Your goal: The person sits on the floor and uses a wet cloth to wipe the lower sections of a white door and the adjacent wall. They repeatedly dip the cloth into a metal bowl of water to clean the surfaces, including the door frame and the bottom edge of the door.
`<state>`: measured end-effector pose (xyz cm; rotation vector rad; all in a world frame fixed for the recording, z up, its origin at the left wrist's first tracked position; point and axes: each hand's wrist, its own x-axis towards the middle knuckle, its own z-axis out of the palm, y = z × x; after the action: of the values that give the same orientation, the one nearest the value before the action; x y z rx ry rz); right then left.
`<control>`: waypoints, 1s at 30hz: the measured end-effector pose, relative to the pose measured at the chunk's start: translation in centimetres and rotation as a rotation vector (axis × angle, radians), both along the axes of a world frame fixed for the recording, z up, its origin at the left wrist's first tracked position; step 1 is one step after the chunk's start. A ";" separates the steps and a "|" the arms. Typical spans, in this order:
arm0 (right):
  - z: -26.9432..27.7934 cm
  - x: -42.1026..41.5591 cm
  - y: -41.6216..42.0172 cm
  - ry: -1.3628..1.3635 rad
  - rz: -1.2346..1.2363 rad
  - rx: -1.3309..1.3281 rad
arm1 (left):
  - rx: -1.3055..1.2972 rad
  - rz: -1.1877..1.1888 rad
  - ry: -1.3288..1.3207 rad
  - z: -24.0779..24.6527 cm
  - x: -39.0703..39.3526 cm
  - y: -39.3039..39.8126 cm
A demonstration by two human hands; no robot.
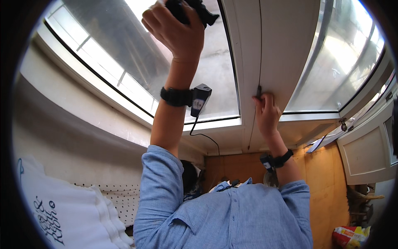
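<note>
My left hand (174, 31) is raised at the top of the view, its fingers closed round a bunched black cloth (199, 12) in front of a window pane (214, 71). A strap on that wrist carries a small dark device (200, 99) with a cable. Lower and to the right, my right hand (268, 110) pinches a small dark cylindrical piece (259, 92) at a thin cord (261, 46), which runs along the white panel (281, 37) between two panes. A second dark device (266, 162) is strapped to my right wrist.
White garments with printed writing (74, 211) hang at the lower left, beside a dotted cloth (121, 199). Another window pane (335, 62) is at the right, above a metal knob (343, 124). A white panelled door (367, 146) stands at the far right, and a colourful bag (351, 236) lies at the lower right.
</note>
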<state>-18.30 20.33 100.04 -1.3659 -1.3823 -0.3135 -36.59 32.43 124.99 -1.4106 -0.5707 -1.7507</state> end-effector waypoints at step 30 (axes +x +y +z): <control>0.0 0.0 -0.2 -0.042 -0.006 0.000 | -0.379 -0.497 0.075 -8.2 5.6 -5.3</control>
<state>-18.32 20.14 100.00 -1.3701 -1.4133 -0.3481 -30.97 27.17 116.79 -2.0079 -0.5645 -2.0306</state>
